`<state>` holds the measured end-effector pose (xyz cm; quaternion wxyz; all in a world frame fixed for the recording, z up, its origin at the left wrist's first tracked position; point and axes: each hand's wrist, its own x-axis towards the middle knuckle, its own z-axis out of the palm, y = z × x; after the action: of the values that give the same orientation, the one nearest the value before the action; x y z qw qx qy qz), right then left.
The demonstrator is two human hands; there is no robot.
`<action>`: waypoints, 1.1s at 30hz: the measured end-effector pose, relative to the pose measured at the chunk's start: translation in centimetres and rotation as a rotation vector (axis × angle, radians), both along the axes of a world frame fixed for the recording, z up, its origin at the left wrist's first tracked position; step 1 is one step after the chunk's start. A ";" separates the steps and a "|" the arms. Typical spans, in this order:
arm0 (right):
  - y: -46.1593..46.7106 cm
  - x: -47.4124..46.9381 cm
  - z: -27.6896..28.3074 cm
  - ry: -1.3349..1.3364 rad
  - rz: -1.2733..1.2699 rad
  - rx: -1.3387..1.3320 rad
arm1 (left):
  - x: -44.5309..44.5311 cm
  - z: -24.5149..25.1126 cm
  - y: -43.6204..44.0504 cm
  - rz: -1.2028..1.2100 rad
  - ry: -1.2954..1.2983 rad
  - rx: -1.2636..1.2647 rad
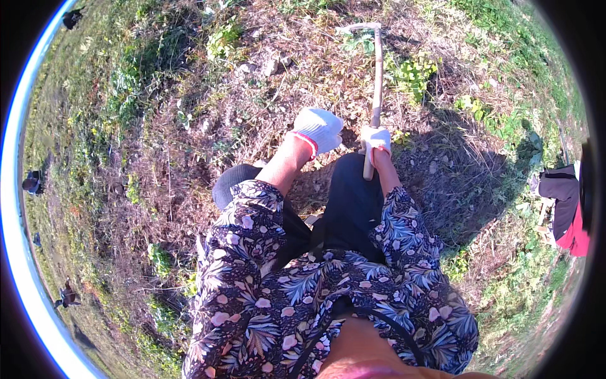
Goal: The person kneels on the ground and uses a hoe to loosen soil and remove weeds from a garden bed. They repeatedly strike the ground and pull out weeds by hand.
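Note:
My right hand (377,138), in a white knitted glove with a red cuff edge, grips the lower part of a sickle's wooden handle (378,78). The handle points away from me, and its butt end lies over my right knee. At the far end the sickle blade (359,27) bends off to the left, just over low green leaves. My left hand (320,129), gloved the same way, is curled into a fist above the ground, left of the handle. Nothing shows sticking out of it, though its palm side is hidden.
Dry cut stalks and weeds cover the ground, with stones (271,66) ahead. A leafy green plant (414,76) grows right of the handle. Black and red cloth (565,203) lies at the far right. Distant people (33,182) show along the left rim.

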<state>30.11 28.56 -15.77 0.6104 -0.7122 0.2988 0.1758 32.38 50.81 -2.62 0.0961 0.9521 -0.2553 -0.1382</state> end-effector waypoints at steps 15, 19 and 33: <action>3.8 3.4 -1.4 -0.098 -0.030 0.091 | -1.4 1.7 2.5 0.109 -0.211 -0.094; 5.6 4.6 -4.5 -0.121 -0.032 0.067 | -1.5 1.5 2.9 0.124 -0.179 -0.158; 5.0 0.9 -5.6 -0.130 -0.067 0.037 | -1.9 1.7 4.1 0.153 -0.166 -0.125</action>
<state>30.96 33.52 -21.32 0.6473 -0.7002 0.2789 0.1141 30.47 54.91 -0.95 0.1439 0.9692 -0.1969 -0.0350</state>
